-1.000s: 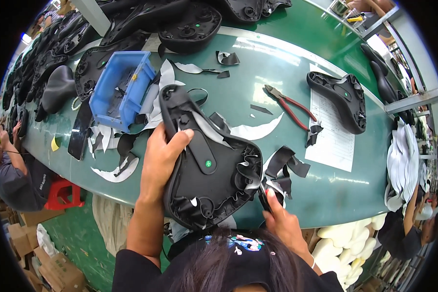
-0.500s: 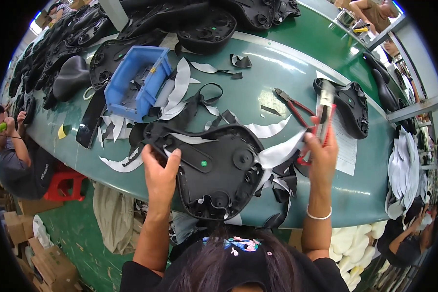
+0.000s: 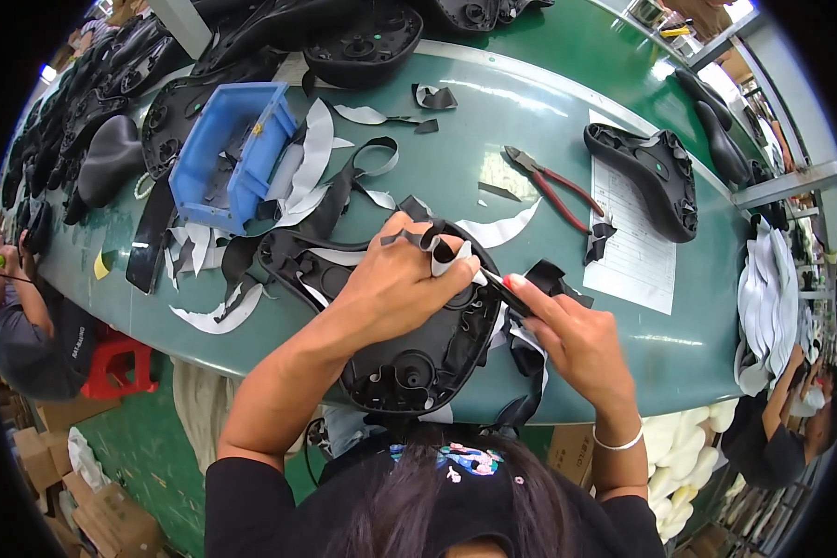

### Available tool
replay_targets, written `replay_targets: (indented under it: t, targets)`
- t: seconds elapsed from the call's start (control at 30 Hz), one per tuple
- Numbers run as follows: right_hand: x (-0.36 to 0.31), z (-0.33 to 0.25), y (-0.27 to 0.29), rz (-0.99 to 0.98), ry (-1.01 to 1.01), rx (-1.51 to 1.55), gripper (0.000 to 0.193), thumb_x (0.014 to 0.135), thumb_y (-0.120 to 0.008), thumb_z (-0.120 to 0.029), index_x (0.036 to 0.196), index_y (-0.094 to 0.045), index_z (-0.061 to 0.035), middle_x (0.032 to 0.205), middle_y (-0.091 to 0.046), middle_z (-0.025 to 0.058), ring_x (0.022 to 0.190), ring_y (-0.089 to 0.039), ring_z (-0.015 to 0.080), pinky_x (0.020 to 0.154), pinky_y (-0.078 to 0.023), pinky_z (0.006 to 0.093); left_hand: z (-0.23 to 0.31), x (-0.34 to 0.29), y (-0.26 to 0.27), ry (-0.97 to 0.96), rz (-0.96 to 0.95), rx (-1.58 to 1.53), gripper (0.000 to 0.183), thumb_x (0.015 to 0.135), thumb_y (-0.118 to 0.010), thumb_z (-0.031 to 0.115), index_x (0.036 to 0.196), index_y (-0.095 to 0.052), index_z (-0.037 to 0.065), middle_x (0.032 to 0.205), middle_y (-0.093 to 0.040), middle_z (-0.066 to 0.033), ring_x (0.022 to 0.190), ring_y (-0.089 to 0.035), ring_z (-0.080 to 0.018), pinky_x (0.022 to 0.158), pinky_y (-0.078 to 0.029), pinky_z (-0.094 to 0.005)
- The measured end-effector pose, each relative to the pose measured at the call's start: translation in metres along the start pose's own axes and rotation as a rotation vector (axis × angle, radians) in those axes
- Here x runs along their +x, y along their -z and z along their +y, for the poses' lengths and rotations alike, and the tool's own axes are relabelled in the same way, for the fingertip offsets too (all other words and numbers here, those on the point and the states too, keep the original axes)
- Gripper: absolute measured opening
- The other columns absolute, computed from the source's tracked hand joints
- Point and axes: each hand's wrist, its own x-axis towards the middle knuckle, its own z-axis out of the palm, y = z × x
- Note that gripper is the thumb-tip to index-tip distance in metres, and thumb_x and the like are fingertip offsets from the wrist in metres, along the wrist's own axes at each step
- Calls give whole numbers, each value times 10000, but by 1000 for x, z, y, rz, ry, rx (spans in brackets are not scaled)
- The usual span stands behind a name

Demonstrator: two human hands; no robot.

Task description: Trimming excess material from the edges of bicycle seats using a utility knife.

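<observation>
A black saddle lies upside down before me, its ribbed underside up. My left hand reaches across it, thumb and fingers pinching a strip of black-and-white cover material at the far right rim. Beside it, my right hand grips a slim red-handled cutting tool; its tip meets the strip by my left thumb, and my fingers hide most of it. Trimmed black and white scraps hang around the saddle's right edge. Red-handled pliers lie apart on the table, beyond my right hand.
A blue bin with scraps stands at left, with white offcuts beside it. Another upturned saddle rests on a printed sheet at right. Many saddles are piled far left. Co-workers sit at both sides; a red stool is at left.
My left hand has gone from the saddle's left edge to its right rim and pinched the strip. My right hand has brought the tool down and left to that strip, letting go of the white piece.
</observation>
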Motion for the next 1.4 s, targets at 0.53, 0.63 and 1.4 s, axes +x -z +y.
replay_targets:
  t: [0.53, 0.63, 1.4]
  targets:
    - [26, -27, -6, 104, -247, -189, 511, 848, -596, -145, 1341, -491, -224, 675, -592, 98, 531, -553, 300, 481, -386, 376, -26, 40, 17, -368, 410, 458, 204, 713, -684, 65, 881, -570, 41, 713, -574, -80, 617, -469, -235, 589, -402, -342]
    - [0, -41, -3, -29, -272, -290, 525, 840, -608, -174, 1346, -493, -252, 580, -521, 68, 468, -504, 267, 469, -335, 404, -37, 41, 18, -7, 809, 20, 353, 739, -718, 155, 488, -501, 35, 513, -493, -74, 534, -414, -212, 584, -363, -343]
    - [-5, -16, 51, -260, -50, -377, 553, 811, -632, -133, 1337, -492, -227, 551, -508, 41, 427, -478, 221, 444, -347, 347, -34, 10, 81, 4, -380, 110, 358, 797, -693, 299, 1038, -628, 42, 976, -614, -71, 883, -543, -240, 848, -443, -354]
